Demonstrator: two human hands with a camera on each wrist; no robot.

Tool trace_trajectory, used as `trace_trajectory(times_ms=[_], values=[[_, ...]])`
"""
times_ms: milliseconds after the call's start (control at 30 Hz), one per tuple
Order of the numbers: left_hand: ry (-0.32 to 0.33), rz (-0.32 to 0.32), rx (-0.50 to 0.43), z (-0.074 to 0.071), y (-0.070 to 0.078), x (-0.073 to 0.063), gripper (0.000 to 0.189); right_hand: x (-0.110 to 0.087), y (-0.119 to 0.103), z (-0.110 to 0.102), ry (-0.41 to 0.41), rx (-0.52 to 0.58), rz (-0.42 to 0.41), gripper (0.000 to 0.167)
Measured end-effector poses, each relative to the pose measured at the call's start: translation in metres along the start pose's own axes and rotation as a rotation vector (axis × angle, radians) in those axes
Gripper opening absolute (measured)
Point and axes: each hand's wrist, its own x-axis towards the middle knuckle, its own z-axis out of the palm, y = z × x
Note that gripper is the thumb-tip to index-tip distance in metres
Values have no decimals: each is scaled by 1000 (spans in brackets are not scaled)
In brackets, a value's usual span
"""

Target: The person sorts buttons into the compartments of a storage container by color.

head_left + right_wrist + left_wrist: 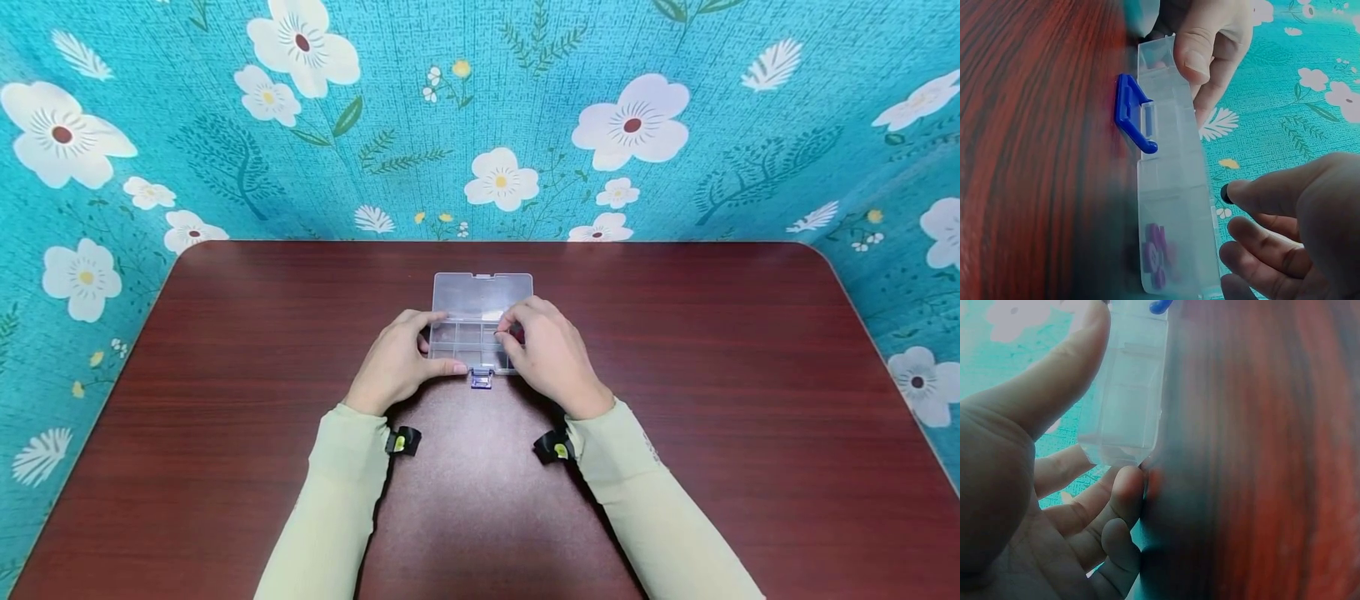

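A clear plastic compartment box [468, 335] lies on the table, its lid [465, 293] swung back away from the person. At its front hangs a blue latch [482, 381], unfastened. The left hand [392, 360] grips the box's left end, thumb along the front rim and fingers at the far side. Above the right-hand compartments, the right hand [551, 350] pinches a small, dark, round piece [1225, 194] between thumb and finger. Several purple pieces [1155, 256] show through the box wall at the right end; their kind is unclear.
The box stands on a dark red wood-grain table [225, 375], toward its far edge. Behind and beside the table hangs turquoise flowered cloth [420, 108]. Each wrist carries a black strap with a small device.
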Motion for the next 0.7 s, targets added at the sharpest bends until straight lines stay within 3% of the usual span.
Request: trace_trajectory(times_ms=[700], values=[[-8, 1, 7, 0, 0, 0, 80, 1, 0, 7, -14, -7, -10, 4]])
